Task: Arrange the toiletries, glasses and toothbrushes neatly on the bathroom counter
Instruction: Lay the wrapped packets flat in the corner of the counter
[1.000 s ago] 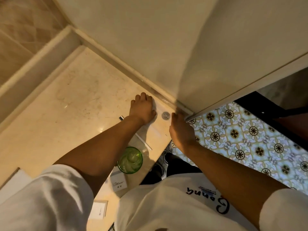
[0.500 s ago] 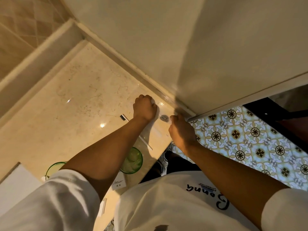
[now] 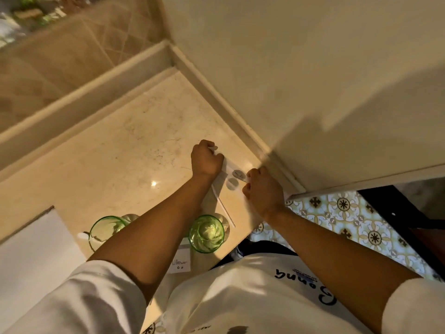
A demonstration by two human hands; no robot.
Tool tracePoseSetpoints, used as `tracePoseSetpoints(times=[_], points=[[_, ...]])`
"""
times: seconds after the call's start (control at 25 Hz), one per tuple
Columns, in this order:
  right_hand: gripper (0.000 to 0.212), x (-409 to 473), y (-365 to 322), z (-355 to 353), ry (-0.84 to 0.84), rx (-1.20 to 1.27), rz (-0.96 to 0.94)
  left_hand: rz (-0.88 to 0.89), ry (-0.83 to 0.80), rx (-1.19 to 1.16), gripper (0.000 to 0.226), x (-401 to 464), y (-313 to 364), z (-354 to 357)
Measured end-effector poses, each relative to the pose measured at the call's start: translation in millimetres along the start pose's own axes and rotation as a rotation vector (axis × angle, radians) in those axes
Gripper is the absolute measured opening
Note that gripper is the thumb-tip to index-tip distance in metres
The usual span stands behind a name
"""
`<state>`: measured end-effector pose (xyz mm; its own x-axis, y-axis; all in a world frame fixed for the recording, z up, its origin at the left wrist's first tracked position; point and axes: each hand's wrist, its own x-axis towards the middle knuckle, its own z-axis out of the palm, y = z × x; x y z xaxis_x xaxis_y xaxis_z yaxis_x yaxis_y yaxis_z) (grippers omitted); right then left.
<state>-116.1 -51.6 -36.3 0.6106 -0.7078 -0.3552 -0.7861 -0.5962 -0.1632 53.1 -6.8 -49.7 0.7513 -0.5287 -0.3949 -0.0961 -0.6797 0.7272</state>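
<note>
My left hand [image 3: 206,159] is curled round the far end of a thin clear plastic packet [image 3: 228,168] near the counter's right corner. My right hand [image 3: 263,189] pinches the near end of the same packet, by its round grey seal [image 3: 238,174]. A white toothbrush [image 3: 222,206] lies on the marble counter [image 3: 115,150], its head hidden under my left wrist. Two green glasses stand upright near the front edge, one [image 3: 207,233] right of my left forearm and one [image 3: 107,229] left of it. A small white box [image 3: 181,261] lies by the right glass.
A raised marble ledge [image 3: 84,102] runs along the back and a wall [image 3: 301,68] closes the right side. A flat white surface [image 3: 31,256] fills the lower left. Patterned floor tiles [image 3: 342,213] show beyond the counter's front edge.
My left hand went from flat on the counter to a fist on the packet. My right hand closed on its other end. The view widened and the second glass came into sight.
</note>
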Motion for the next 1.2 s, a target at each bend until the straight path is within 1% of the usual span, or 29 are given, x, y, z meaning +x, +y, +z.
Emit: tracePoseSetpoints(times=[0.08, 0.2, 0.28, 0.4, 0.44, 0.56, 0.64, 0.72, 0.8, 0.92, 1.0, 1.08, 1.2], points=[[0.03, 7, -18, -8, 0.003, 0.015, -0.064, -0.08, 0.061, -0.07, 0.034, 2, -7, -18], [0.033, 10, -42, -18, 0.073, -0.025, -0.181, -0.14, 0.133, -0.194, 0.018, 1, -19, -43], [0.034, 10, -61, -23, 0.11, -0.018, -0.254, -0.175, 0.184, -0.31, 0.013, -2, -28, -61], [0.034, 14, -90, -32, 0.062, 0.035, -0.236, -0.278, 0.19, -0.645, 0.018, -9, -40, -88], [0.034, 15, -96, -33, 0.051, 0.034, -0.258, -0.29, 0.195, -0.71, 0.019, -12, -44, -96], [0.036, 18, -106, -35, 0.004, 0.066, -0.33, -0.287, 0.218, -0.777, 0.022, -15, -54, -113], [0.038, 23, -105, -33, -0.04, 0.096, -0.358, -0.288, 0.236, -0.807, 0.021, -13, -59, -122], [0.039, 33, -101, -29, -0.047, 0.116, -0.335, -0.3, 0.249, -0.837, 0.016, -6, -62, -127], [0.038, 43, -96, -24, -0.085, 0.211, -0.268, -0.331, 0.266, -0.882, 0.012, 5, -63, -131], [0.023, 61, -93, -18, -0.192, 0.388, -0.2, -0.35, 0.276, -0.905, 0.012, 26, -57, -136], [0.015, 78, -93, -18, -0.286, 0.566, -0.111, -0.374, 0.293, -0.881, 0.013, 45, -51, -135], [0.016, 94, -89, -17, -0.351, 0.755, -0.029, -0.392, 0.287, -0.861, 0.011, 66, -40, -132], [0.025, 110, -79, -13, -0.321, 0.913, 0.018, -0.409, 0.246, -0.805, 0.005, 95, -24, -120]])
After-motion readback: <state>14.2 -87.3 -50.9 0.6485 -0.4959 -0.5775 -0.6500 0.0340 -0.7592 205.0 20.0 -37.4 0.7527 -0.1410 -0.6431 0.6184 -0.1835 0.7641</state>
